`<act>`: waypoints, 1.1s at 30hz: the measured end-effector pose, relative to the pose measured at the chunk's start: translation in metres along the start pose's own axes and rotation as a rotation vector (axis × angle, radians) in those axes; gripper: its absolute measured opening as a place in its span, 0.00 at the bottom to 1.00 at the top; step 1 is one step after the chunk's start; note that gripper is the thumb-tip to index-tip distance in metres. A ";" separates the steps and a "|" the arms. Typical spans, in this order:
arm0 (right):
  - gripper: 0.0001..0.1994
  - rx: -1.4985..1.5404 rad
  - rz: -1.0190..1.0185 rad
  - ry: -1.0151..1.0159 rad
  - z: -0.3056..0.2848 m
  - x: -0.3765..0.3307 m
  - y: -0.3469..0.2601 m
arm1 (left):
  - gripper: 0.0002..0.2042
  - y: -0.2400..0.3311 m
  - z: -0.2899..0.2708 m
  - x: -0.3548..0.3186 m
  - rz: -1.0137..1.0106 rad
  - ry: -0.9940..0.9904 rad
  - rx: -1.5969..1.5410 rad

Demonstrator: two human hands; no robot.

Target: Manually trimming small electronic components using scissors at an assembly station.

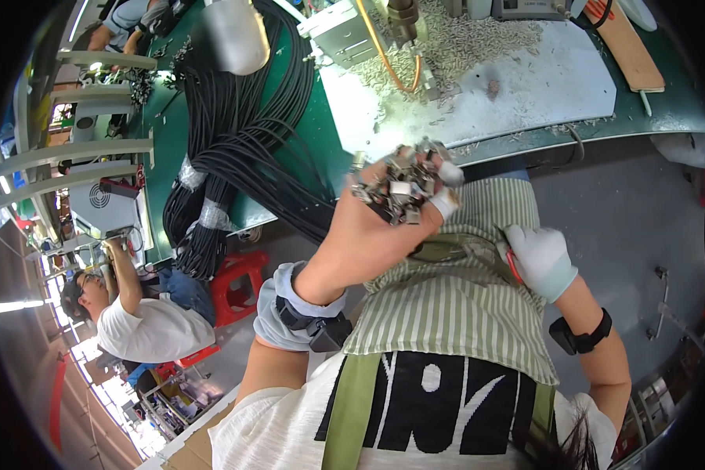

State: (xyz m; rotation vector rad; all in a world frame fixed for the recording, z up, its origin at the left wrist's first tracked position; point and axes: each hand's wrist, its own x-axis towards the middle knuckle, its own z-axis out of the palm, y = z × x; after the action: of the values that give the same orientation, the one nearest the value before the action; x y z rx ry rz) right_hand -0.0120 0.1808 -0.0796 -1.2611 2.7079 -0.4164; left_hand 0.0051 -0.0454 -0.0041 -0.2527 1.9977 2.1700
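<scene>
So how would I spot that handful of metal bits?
Start at the green workbench, then drop to the striped apron below it. Above the apron, the left hand holds a heap of small silvery metal clips; the gloved right hand has none.

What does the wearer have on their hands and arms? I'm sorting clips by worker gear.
The left hand is bare apart from white tape on its fingertips; a pale blue sleeve cover and black strap sit at its wrist. The right hand wears a pale glove, with a black wristband above it.
</scene>
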 end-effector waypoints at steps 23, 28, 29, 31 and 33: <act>0.06 1.108 0.329 0.153 -0.094 0.036 -0.010 | 0.18 0.013 0.007 -0.002 0.134 -0.195 0.370; 0.05 1.560 0.584 -0.116 -0.097 0.036 -0.001 | 0.12 0.005 0.013 0.001 0.319 -0.195 0.389; 0.05 1.600 0.571 -0.120 -0.094 0.037 0.000 | 0.12 0.008 0.013 0.003 0.317 -0.195 0.392; 0.05 1.364 0.393 0.066 -0.082 0.037 -0.003 | 0.13 0.020 0.014 0.007 -0.041 -0.220 0.128; 0.06 0.854 0.055 0.402 -0.072 0.037 -0.008 | 0.13 0.020 0.014 0.008 -0.222 -0.230 -0.002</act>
State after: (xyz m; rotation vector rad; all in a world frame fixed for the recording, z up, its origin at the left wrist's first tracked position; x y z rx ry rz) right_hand -0.0460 0.1617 -0.0081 -0.8950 2.3172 -1.7280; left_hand -0.0076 -0.0332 0.0147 -0.2037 1.7536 1.9663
